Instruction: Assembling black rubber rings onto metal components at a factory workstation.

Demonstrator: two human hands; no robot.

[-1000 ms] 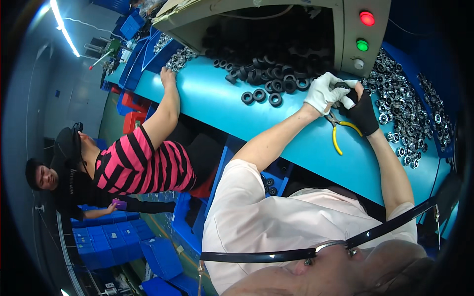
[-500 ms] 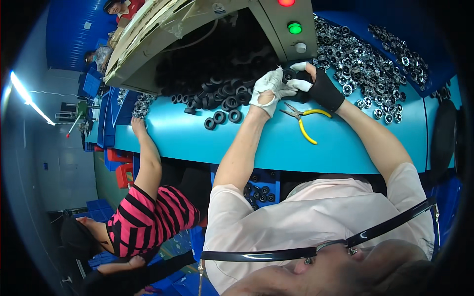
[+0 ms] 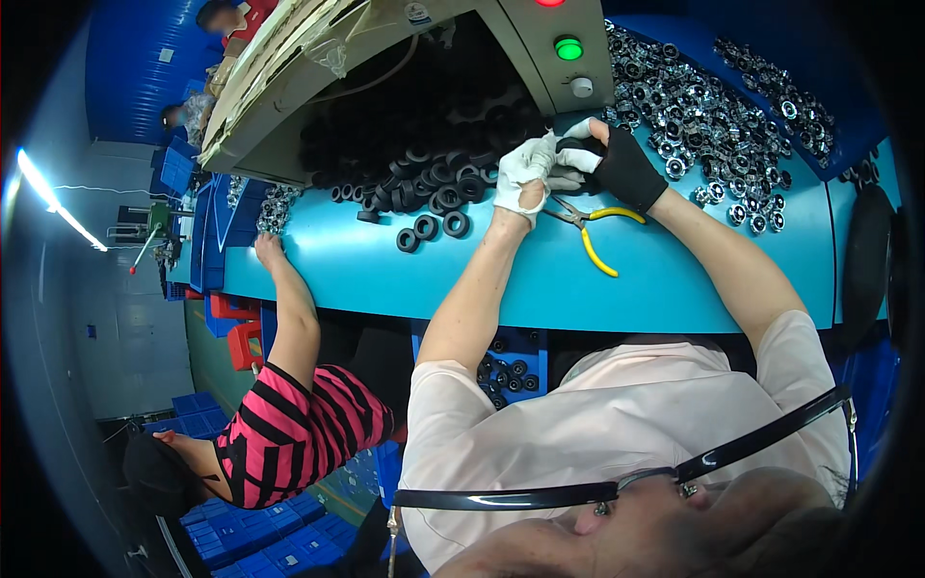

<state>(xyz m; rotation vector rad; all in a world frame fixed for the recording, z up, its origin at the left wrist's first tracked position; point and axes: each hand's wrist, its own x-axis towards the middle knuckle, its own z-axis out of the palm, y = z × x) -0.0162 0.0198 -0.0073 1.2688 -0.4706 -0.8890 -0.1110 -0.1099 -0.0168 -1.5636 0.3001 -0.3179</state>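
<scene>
My left hand (image 3: 525, 178), in a white glove, and my right hand (image 3: 626, 171), in a black glove with white fingertip covers, meet above the teal table. Between their fingers is a small black wheel (image 3: 576, 152), mostly covered by the fingers, so its hub is hard to make out. Both hands are closed on it. Just below them lie pliers (image 3: 599, 231) with yellow handles, jaws apart. Left of my left hand, black rubber tyres (image 3: 424, 188) are heaped at the mouth of a beige machine. Shiny chrome wheel hubs (image 3: 703, 125) spread out beyond my right hand.
The beige machine (image 3: 567, 82), with a green lamp and a knob, stands at the back. A blue bin (image 3: 541, 364) with black wheels sits under the table's front edge. On the left, a co-worker in a striped shirt (image 3: 299, 433) reaches to more chrome parts (image 3: 277, 207).
My hands have shifted slightly and turned the wheel, whose face showed earlier and is now mostly covered. The right fingers have curled closer over it. The pliers lie where they were.
</scene>
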